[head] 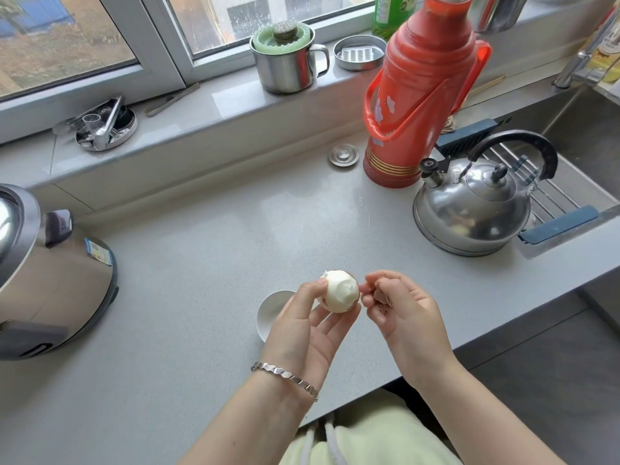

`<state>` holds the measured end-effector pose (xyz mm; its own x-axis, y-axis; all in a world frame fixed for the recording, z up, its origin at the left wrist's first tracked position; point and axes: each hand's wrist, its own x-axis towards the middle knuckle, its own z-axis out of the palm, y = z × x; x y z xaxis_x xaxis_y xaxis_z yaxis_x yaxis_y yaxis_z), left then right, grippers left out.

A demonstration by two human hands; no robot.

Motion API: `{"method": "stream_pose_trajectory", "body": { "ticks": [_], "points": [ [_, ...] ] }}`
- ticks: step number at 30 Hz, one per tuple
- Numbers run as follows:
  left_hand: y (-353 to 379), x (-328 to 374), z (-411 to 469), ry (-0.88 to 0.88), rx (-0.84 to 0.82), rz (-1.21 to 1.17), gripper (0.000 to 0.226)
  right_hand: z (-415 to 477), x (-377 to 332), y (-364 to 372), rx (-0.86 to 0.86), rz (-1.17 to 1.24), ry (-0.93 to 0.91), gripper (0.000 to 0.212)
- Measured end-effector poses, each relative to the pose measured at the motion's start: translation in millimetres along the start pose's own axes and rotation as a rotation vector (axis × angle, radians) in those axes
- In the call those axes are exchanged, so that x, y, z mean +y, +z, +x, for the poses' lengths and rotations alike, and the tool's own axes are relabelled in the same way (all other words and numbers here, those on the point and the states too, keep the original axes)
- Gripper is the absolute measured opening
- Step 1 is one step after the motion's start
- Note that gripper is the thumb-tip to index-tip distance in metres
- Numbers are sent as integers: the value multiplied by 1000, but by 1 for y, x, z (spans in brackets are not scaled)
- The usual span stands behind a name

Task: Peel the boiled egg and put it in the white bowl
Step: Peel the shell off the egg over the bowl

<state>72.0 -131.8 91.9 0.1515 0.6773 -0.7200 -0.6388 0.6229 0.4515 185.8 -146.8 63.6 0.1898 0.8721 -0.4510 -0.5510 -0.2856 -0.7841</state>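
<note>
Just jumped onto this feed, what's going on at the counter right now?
A person is peeling a boiled egg above the grey counter. The left hand, wearing a silver bracelet, holds the mostly bare white egg in its fingertips. The right hand pinches at brown shell by the egg's right side. The small round white bowl sits on the counter, partly hidden behind the left hand. The egg is not in it yet.

A home kitchen: grey counter (208, 263) under a window (100, 38), sink (583, 135) at right, kettle (473, 209), red thermos (419, 95), rice cooker (43, 270) at left.
</note>
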Motion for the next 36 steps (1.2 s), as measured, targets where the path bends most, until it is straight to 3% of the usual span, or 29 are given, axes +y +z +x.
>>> {"method": "stream_pose_trajectory", "body": {
  "ticks": [5,10,20,22,25,29,36],
  "points": [
    [0,5,3,-25,-7,-60,12,-1,-6,-3,-46,59,98,34],
    [-1,8,5,-25,-11,-74,12,-3,-7,-4,-60,0,75,37],
    [0,7,9,7,9,-12,8,-2,-5,-6,-68,-84,125,18],
    [-2,5,11,31,9,40,15,-2,-5,-4,-70,-158,93,14],
    [-2,0,14,51,-4,68,30,-4,-4,3,-24,-253,9,36],
    [0,-5,15,36,-4,23,42,-4,1,9,42,-345,-137,11],
    [7,-10,11,65,37,-34,42,-4,11,14,134,-501,-317,16]
  ]
}}
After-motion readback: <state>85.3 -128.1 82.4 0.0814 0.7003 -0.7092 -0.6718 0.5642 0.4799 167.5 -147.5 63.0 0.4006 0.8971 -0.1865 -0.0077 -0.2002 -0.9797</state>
